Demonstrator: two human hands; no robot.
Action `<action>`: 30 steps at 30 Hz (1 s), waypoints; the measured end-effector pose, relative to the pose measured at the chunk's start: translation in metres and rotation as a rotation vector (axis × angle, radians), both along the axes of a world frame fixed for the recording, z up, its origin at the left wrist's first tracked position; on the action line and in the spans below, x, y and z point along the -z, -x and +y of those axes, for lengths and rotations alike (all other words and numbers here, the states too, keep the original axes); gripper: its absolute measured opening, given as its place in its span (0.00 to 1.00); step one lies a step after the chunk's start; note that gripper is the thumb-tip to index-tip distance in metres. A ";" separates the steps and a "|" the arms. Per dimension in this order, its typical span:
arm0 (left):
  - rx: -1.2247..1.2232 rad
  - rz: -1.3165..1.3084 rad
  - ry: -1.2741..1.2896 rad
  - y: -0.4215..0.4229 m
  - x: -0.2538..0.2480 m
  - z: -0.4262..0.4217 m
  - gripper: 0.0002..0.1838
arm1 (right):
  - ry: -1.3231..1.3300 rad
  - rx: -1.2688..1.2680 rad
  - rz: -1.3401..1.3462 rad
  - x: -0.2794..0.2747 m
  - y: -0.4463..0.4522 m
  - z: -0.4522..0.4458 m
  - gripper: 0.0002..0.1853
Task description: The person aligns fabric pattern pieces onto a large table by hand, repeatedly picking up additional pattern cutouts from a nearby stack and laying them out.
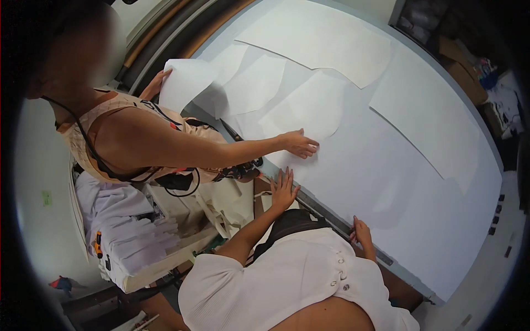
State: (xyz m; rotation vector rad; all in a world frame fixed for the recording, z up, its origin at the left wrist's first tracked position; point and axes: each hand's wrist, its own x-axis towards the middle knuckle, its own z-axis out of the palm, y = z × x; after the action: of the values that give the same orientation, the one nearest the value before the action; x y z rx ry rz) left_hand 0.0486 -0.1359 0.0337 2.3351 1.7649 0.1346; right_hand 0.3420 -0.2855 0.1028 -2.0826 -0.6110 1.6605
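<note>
My left hand (284, 190) lies on the near edge of the table, fingers spread and nothing in them. Further right along that edge, my right hand (361, 231) rests with its fingers loosely bent, and I see no object in it. A dark grey metal strip (381, 252) runs along the edge between and past my hands. White material (359, 182) covers the tabletop in front of me. Close beyond my left hand, a co-worker's hand (301, 144) reaches over the table near a white cut piece (309, 105).
The co-worker (149, 135) stands at my left and holds a white sheet (185, 83) in the other hand. Dark-handled scissors (231, 130) lie near the table edge. More white cut pieces (320, 36) lie farther back. White cloth (130, 231) is piled at lower left.
</note>
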 end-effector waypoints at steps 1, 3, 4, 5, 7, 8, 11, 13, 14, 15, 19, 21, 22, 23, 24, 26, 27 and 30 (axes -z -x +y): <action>0.010 0.006 -0.005 0.003 0.000 -0.002 0.35 | 0.033 0.028 0.030 0.003 0.001 -0.002 0.25; 0.026 0.012 -0.025 0.007 -0.002 -0.004 0.35 | 0.088 0.081 0.084 0.009 0.001 0.000 0.26; 0.032 0.012 -0.041 0.007 -0.002 -0.002 0.35 | 0.110 0.105 0.109 0.010 -0.001 0.003 0.26; 0.031 0.030 -0.044 0.007 -0.003 -0.003 0.35 | 0.094 0.113 0.108 0.010 -0.004 0.005 0.26; 0.038 0.045 -0.064 0.004 -0.007 -0.007 0.35 | 0.115 0.011 0.062 0.010 -0.006 0.005 0.26; 0.011 0.053 -0.059 -0.001 -0.008 -0.008 0.35 | 0.126 -0.037 0.033 0.009 -0.008 0.003 0.26; 0.005 0.008 -0.036 -0.013 -0.009 -0.010 0.34 | 0.073 -0.163 -0.052 0.009 -0.005 -0.001 0.27; 0.076 -0.021 -0.010 -0.021 -0.006 -0.013 0.34 | 0.188 -0.344 0.007 0.014 -0.008 0.002 0.28; 0.103 -0.024 0.001 -0.024 -0.005 -0.017 0.34 | 0.319 -0.535 0.076 0.018 -0.010 0.001 0.29; 0.130 -0.027 0.011 -0.027 -0.004 -0.021 0.34 | 0.324 -0.522 0.081 0.023 -0.006 -0.006 0.28; 0.144 -0.029 0.168 -0.026 0.002 -0.039 0.37 | 0.288 -0.275 0.217 0.027 -0.015 -0.049 0.29; 0.166 -0.032 0.207 -0.027 0.003 -0.038 0.39 | 0.247 -0.035 0.348 0.027 -0.024 -0.069 0.27; 0.188 -0.035 0.224 -0.028 0.004 -0.036 0.41 | 0.244 -0.041 0.349 0.029 -0.024 -0.079 0.27; 0.211 -0.038 0.242 -0.029 0.004 -0.033 0.43 | 0.149 0.008 0.317 0.031 -0.024 -0.087 0.27; 0.219 -0.039 0.249 -0.029 0.004 -0.033 0.43 | 0.054 0.056 0.286 0.025 -0.023 -0.088 0.28; 0.219 -0.040 0.285 -0.029 0.001 -0.034 0.45 | 0.043 0.002 0.200 0.014 -0.024 -0.084 0.28; 0.221 -0.038 0.313 -0.030 -0.001 -0.033 0.46 | 0.032 -0.036 0.113 0.001 -0.020 -0.078 0.28; 0.227 -0.034 0.371 -0.030 -0.006 -0.036 0.49 | 0.012 -0.108 -0.062 -0.024 -0.012 -0.066 0.29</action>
State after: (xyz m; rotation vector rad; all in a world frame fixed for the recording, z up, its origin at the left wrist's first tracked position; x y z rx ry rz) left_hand 0.0789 -0.1717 0.0398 2.2188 1.3575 -0.1732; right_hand 0.3536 -0.3512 0.1266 -2.1509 -0.7467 1.6663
